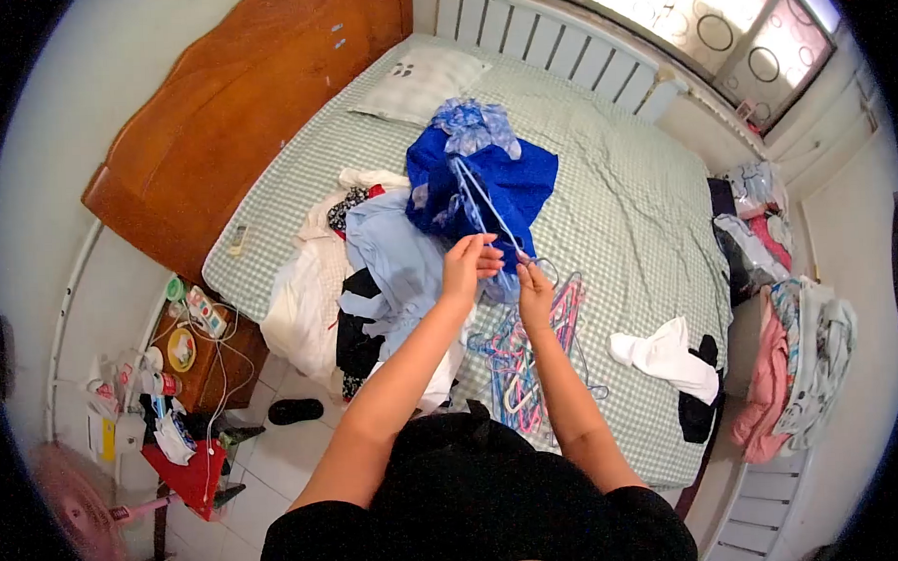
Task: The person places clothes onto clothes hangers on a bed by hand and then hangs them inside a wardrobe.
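Observation:
My right hand (535, 289) is closed on a light-blue hanger (493, 208), near its hook end. The hanger's long arms stretch away over a bright blue garment (530, 179) with pale floral fabric (478, 128) at its top, lying on the bed. Close on the left, my left hand (466, 268) has its fingers apart beside the hanger and the garment's lower edge; whether it touches the cloth is unclear. Several colourful hangers (516, 362) lie in a heap under my forearms. A light-blue shirt (393, 248) rests left of my left hand.
Piled clothes (306, 295) cover the bed's left edge, and white clothing (669, 357) lies at the right. A pillow (417, 84) is near the wooden headboard (235, 100). The cluttered nightstand (219, 363) and pink fan (81, 511) stand left; more clothes (803, 362) hang at right.

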`<state>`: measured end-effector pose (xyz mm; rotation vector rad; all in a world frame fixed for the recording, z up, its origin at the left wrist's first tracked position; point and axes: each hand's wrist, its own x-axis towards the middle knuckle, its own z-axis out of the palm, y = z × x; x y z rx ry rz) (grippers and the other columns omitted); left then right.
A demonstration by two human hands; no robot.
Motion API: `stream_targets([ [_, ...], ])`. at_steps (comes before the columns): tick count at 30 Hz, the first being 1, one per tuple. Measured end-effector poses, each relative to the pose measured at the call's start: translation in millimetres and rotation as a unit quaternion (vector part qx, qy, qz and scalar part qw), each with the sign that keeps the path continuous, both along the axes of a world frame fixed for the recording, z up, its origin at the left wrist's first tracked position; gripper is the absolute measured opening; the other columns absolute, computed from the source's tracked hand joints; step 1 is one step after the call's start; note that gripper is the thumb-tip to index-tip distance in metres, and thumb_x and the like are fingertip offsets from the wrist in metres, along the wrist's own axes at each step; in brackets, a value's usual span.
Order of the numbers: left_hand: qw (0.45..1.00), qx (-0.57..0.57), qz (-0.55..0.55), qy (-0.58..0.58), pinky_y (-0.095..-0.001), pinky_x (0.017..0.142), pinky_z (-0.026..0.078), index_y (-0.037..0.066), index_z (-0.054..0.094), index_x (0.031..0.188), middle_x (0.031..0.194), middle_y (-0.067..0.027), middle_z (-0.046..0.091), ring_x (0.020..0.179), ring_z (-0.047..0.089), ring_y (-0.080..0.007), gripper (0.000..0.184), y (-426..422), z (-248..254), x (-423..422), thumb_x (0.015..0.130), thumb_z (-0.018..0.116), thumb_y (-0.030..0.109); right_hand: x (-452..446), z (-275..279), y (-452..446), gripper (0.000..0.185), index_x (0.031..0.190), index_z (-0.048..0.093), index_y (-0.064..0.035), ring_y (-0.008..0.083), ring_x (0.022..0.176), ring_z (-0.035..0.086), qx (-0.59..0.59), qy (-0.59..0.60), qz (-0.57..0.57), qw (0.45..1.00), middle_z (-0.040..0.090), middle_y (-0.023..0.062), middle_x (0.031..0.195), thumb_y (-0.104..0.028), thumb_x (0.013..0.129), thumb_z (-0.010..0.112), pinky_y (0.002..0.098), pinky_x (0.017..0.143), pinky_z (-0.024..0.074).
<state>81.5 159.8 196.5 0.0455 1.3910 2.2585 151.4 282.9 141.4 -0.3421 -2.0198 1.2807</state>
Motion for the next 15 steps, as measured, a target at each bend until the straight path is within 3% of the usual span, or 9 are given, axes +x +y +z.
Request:
stream_targets([
  [1, 1.0, 0.001, 0.002, 0.001, -0.0305, 0.061, 0.049, 0.012, 0.06, 0.1, 0.085, -0.0086, 0.064, 0.066, 0.061, -0.0176, 0.024, -2.2, -9.8, -1.9, 0.091, 0.046, 0.028, -3.2, -2.6, 5.2, 0.016, 0.088, 0.062, -0.0033, 0.0156, 0.06, 0.054, 0.027, -0.002, -0.018, 0.999, 0.06, 0.0085, 0.07, -0.017, 0.085, 0.057, 0.0298, 0.056, 0.0399],
  [2, 0.986, -0.114, 0.055, 0.109, -0.03, 0.063, 0.048, 0.01, 0.06, 0.1, 0.084, -0.0072, 0.064, 0.068, 0.061, -0.0168, 0.022, -4.9, -24.7, -5.0, 0.088, 0.05, 0.025, 1.4, 11.2, 6.7, 0.016, 0.087, 0.062, -0.0032, 0.0113, 0.062, 0.05, -0.02, -0.07, 0.008, 0.997, 0.058, 0.0057, 0.068, -0.018, 0.086, 0.056, 0.028, 0.056, 0.039],
  [4, 0.909, -0.298, 0.122, 0.264, -0.0293, 0.067, 0.047, 0.009, 0.059, 0.101, 0.086, -0.0054, 0.063, 0.075, 0.061, -0.0167, 0.024, -6.5, -45.9, -13.6, 0.079, 0.058, 0.018, 2.8, 20.6, 6.8, 0.016, 0.087, 0.062, -0.0032, 0.0112, 0.061, 0.048, -0.004, -0.063, 0.014, 0.998, 0.055, 0.0045, 0.066, -0.018, 0.086, 0.056, 0.0274, 0.057, 0.0385],
  [5, 0.91, -0.296, 0.124, 0.263, -0.0293, 0.067, 0.047, 0.009, 0.059, 0.101, 0.086, -0.0054, 0.063, 0.075, 0.061, -0.0167, 0.024, -6.8, -50.8, -16.7, 0.079, 0.058, 0.018, 2.6, 21.9, 7.5, 0.016, 0.086, 0.061, -0.0031, 0.0111, 0.06, 0.046, 0.01, -0.058, 0.018, 0.998, 0.052, 0.0033, 0.065, -0.018, 0.087, 0.056, 0.0268, 0.057, 0.038],
  [7, 0.839, -0.393, 0.099, 0.363, -0.0308, 0.071, 0.046, 0.01, 0.06, 0.1, 0.09, -0.0073, 0.062, 0.08, 0.06, -0.0197, 0.022, -4.6, -63.6, -18.1, 0.08, 0.057, 0.016, 3.4, 20.3, 8.3, 0.017, 0.083, 0.06, -0.0018, 0.011, 0.059, 0.042, 0.009, -0.025, 0.003, 1.0, 0.048, 0.0023, 0.063, -0.018, 0.086, 0.057, 0.0264, 0.056, 0.0367],
  [10, 0.872, -0.385, 0.06, 0.297, -0.0279, 0.071, 0.047, 0.008, 0.056, 0.108, 0.097, -0.0063, 0.061, 0.08, 0.059, -0.0156, 0.028, 3.2, -82.1, -24.5, 0.082, 0.058, 0.017, 11.7, 23.3, 15.5, 0.018, 0.087, 0.063, -0.0018, 0.0112, 0.061, 0.047, -0.003, -0.082, 0.004, 0.997, 0.055, 0.0043, 0.066, -0.019, 0.085, 0.058, 0.0256, 0.058, 0.039],
  [11, 0.873, -0.385, 0.056, 0.295, -0.0279, 0.071, 0.047, 0.008, 0.056, 0.108, 0.097, -0.0063, 0.061, 0.08, 0.059, -0.0156, 0.028, 5.4, -89.1, -28.8, 0.082, 0.058, 0.017, 15.5, 16.6, 18.7, 0.015, 0.08, 0.058, -0.0006, 0.0092, 0.06, 0.04, 0.062, -0.072, -0.007, 0.995, 0.046, 0.0023, 0.063, -0.015, 0.085, 0.056, 0.0247, 0.055, 0.0343],
  [13, 0.891, -0.319, 0.189, 0.264, -0.0292, 0.069, 0.047, 0.008, 0.055, 0.108, 0.094, -0.0049, 0.06, 0.078, 0.058, -0.0161, 0.028, 8.4, -106.2, -43.9, 0.083, 0.058, 0.02, 29.6, 13.5, 19.1, 0.016, 0.074, 0.054, 0.0005, 0.0072, 0.058, 0.034, 0.126, -0.067, -0.023, 0.99, 0.037, 0.0004, 0.06, -0.011, 0.086, 0.054, 0.0238, 0.052, 0.0296],
  [15, 0.924, -0.221, 0.272, 0.155, -0.03, 0.066, 0.047, 0.009, 0.056, 0.106, 0.091, -0.0032, 0.058, 0.076, 0.055, -0.0158, 0.025, 6.1, -140.9, -74.9, 0.085, 0.056, 0.022, 51.0, 32.4, 8.8, 0.013, 0.09, 0.063, -0.0012, 0.0087, 0.057, 0.043, 0.042, -0.119, 0.059, 0.99, 0.046, 0.0026, 0.059, -0.01, 0.084, 0.055, 0.0233, 0.053, 0.0352],
])
